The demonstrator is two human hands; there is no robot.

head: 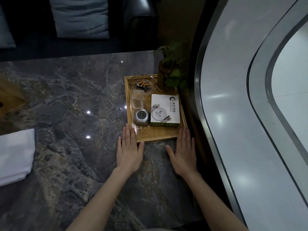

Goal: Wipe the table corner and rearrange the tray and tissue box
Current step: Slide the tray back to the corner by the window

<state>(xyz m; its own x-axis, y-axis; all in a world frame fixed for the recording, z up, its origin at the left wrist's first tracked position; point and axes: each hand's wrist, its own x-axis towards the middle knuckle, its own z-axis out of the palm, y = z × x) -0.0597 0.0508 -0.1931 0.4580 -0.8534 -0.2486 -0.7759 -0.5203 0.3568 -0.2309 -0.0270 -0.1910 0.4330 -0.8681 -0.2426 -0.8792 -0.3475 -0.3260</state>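
A wooden tray (159, 136) sits at the far right corner of the dark marble table (70, 104). In it stand a white tissue box (165, 111), a glass ashtray (143, 85) with cigarette butts, a clear toothpick holder (137, 99) and a small silver device (141, 118). My left hand (130, 151) lies flat with fingertips at the tray's near left corner. My right hand (183, 153) lies flat with fingertips at its near right corner. Both hands are spread and hold nothing. A folded white cloth (15, 154) rests at the left edge.
A potted plant (170, 72) stands at the tray's far right corner. A wooden box (10, 97) shows partly at the left. A dark sofa with a blue-grey cushion (80, 15) lies beyond the table. A curved glass barrier (216, 130) runs along the right.
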